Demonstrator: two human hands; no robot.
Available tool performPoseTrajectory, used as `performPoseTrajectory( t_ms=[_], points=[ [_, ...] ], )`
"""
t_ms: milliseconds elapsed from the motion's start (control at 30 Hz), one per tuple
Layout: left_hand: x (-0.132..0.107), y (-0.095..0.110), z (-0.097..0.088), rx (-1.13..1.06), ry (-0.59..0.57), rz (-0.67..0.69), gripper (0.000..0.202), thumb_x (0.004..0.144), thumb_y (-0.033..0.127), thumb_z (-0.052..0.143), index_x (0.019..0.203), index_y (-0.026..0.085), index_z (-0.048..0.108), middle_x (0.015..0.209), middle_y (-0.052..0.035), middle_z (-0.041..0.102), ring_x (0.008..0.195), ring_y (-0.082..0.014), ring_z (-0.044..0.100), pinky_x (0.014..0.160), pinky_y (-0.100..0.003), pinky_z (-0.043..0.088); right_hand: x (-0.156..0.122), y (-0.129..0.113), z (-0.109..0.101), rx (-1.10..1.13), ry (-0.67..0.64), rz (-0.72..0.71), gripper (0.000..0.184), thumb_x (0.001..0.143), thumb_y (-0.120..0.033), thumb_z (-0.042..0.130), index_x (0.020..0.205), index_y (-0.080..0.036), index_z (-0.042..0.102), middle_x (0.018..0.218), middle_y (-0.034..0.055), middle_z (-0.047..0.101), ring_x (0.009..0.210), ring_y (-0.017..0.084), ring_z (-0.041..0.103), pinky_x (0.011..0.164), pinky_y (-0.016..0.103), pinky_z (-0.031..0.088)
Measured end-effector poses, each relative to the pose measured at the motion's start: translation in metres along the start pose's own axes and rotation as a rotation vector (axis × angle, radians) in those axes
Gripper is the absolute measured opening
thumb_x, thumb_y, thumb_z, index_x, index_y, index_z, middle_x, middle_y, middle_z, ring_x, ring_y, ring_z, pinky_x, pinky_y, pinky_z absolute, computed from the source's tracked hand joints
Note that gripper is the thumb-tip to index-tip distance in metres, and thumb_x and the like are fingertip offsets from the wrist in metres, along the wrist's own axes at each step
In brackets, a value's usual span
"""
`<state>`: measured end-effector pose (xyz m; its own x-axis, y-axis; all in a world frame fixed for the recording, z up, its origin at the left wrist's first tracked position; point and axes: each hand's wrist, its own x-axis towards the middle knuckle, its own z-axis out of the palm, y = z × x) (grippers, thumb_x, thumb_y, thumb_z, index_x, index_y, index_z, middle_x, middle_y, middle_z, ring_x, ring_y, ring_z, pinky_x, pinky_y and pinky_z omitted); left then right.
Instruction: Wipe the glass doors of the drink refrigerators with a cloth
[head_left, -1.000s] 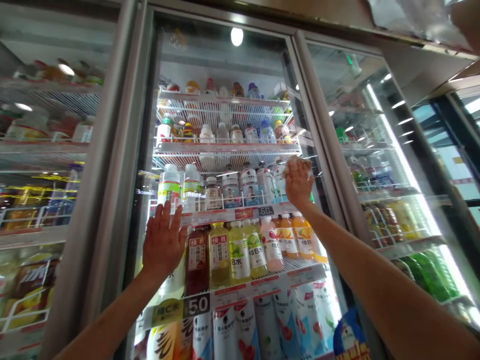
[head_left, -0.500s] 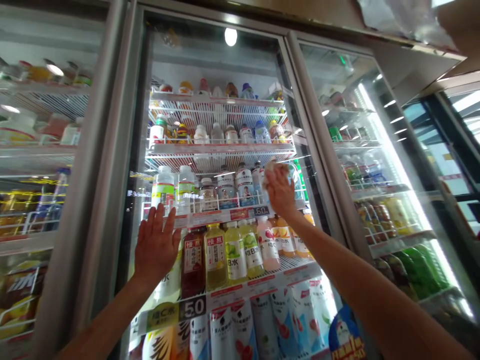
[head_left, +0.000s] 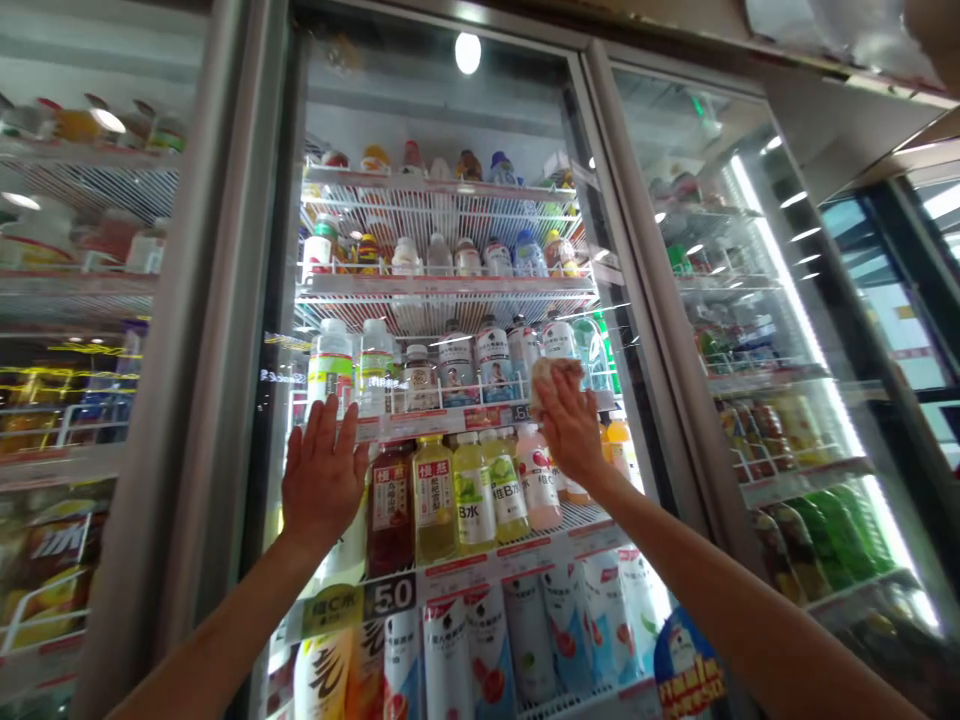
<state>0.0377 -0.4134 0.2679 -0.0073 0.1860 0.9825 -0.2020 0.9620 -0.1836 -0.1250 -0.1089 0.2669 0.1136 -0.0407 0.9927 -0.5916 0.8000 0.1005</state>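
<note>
I face the glass door (head_left: 420,130) of a lit drinks fridge. My left hand (head_left: 322,478) lies flat on the glass with its fingers spread, at the height of a red price rail. My right hand (head_left: 568,420) presses a crumpled pale cloth (head_left: 550,372) against the glass further right, in front of the bottles on the middle shelf. The cloth sticks out above my fingers, which are closed on it.
Behind the glass stand shelves of bottled drinks (head_left: 465,495) in yellow, green, pink and orange. Metal door frames (head_left: 225,300) run on both sides, with more fridge doors (head_left: 757,330) left and right. A window (head_left: 900,320) lies far right.
My right hand with the cloth has slid down and to the left over the glass. My left hand has stayed flat in about the same spot.
</note>
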Motion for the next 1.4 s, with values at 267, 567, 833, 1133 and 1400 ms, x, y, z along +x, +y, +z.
performPoseTrajectory(
  t_ms=[267,567,833,1133,1400],
  points=[
    [-0.004,0.045,-0.002,-0.010,0.037,0.174,0.056,0.091,0.035,0.038,0.143,0.018,0.026,0.147,-0.0140,0.032,0.140,-0.0234,0.019,0.112,-0.046,0.023,-0.014,0.011,-0.002,-0.033,0.130,0.158,0.053,0.092,-0.025,0.032,0.145,-0.027,0.023,0.146,0.0090,0.038,0.136,0.025,0.032,0.107,0.053,0.022],
    [-0.015,0.088,0.025,-0.016,0.033,0.176,0.060,0.089,0.033,0.042,0.143,0.015,0.025,0.146,-0.0137,0.034,0.140,-0.0231,0.019,0.112,-0.044,0.022,-0.042,0.012,-0.005,-0.011,0.184,0.109,0.054,0.092,-0.023,0.035,0.145,-0.025,0.023,0.145,0.0116,0.038,0.136,0.027,0.031,0.106,0.054,0.025],
    [-0.037,0.094,0.024,0.017,-0.004,0.150,0.061,0.089,0.034,0.040,0.143,0.013,0.022,0.148,-0.0127,0.032,0.142,-0.0222,0.011,0.112,-0.045,0.024,-0.070,-0.039,-0.011,0.200,0.035,-0.247,0.054,0.088,-0.024,0.045,0.141,-0.028,0.033,0.146,0.0063,0.039,0.134,0.024,0.036,0.112,0.050,0.019],
    [-0.059,0.093,0.016,-0.008,-0.095,0.174,0.060,0.090,0.035,0.038,0.143,0.012,0.021,0.149,-0.0119,0.029,0.142,-0.0213,0.006,0.115,-0.045,0.020,-0.067,-0.062,-0.003,0.226,0.012,-0.198,0.051,0.088,-0.025,0.041,0.139,-0.024,0.038,0.145,0.0059,0.040,0.138,0.023,0.029,0.112,0.046,0.023],
    [-0.093,0.086,0.008,-0.071,-0.162,0.162,0.063,0.090,0.030,0.038,0.145,0.014,0.013,0.149,-0.0107,0.028,0.142,-0.0194,0.006,0.115,-0.045,0.020,-0.082,0.007,-0.002,0.015,0.232,0.342,0.052,0.086,-0.033,0.037,0.130,-0.008,0.050,0.139,0.0223,0.043,0.129,0.038,0.039,0.098,0.059,0.033]
  ],
)
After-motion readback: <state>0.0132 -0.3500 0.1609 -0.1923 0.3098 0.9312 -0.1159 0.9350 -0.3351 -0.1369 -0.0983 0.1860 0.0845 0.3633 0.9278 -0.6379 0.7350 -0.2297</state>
